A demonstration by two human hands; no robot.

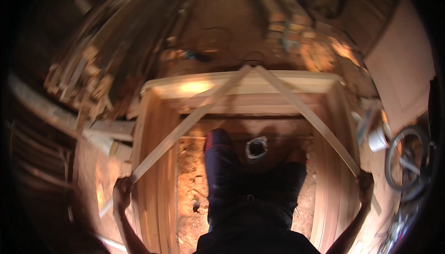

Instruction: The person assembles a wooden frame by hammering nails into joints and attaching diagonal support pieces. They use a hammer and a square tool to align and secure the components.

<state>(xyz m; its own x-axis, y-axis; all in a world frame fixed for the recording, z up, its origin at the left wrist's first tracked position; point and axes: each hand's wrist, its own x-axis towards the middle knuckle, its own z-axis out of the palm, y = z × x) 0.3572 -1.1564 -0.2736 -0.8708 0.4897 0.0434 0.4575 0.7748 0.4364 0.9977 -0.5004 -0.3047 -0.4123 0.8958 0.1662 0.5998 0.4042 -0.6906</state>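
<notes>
Wooden frame lies lengthwise ahead of me; my hands, left and right, each clench a diagonal brace at its near end.

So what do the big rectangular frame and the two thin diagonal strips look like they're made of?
Pale rectangular frame: apparently bare, unpainted wood with a light raw tone. Thin diagonal strips, left and right: seemingly the same pale wood, flat slats, each held by a hand; blur hides the grain.
</notes>
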